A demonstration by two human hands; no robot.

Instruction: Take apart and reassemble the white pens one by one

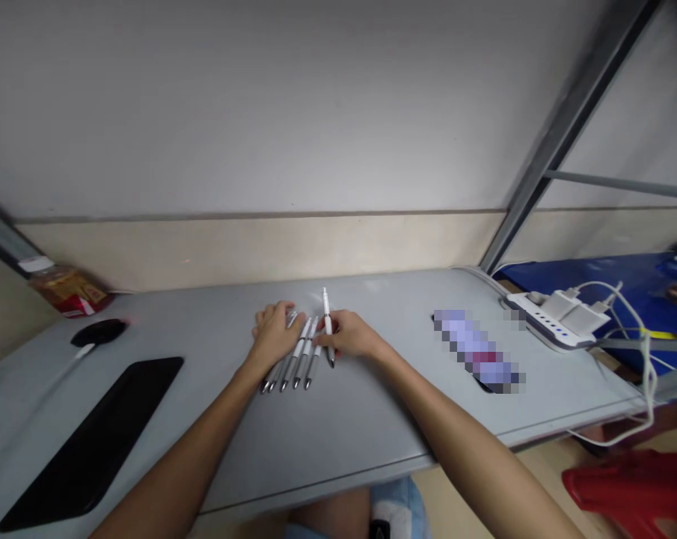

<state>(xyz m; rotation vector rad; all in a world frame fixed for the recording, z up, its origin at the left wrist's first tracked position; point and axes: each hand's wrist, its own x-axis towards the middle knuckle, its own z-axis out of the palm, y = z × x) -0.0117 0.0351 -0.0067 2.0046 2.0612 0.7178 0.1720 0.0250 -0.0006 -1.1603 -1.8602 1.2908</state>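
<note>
A row of several white and silver pens [299,363] lies side by side on the grey desk [338,434], tips toward me. My left hand [275,333] rests over the left end of this row, fingers bent and apart, with its thumb against the pens. Part of the leftmost pens is hidden under that hand. Just right of the row, my right hand [349,334] pinches a single white pen [326,303] between thumb and fingers. That pen points its dark tip toward me and its white end toward the wall.
At right lie a phone [476,348] with a blurred screen and a white power strip [551,318] with plugs and cables. On the left are a black mat-like slab [94,442], a dark round pad [99,332] with a cable, and a bottle [69,288]. A red stool [635,486] stands below.
</note>
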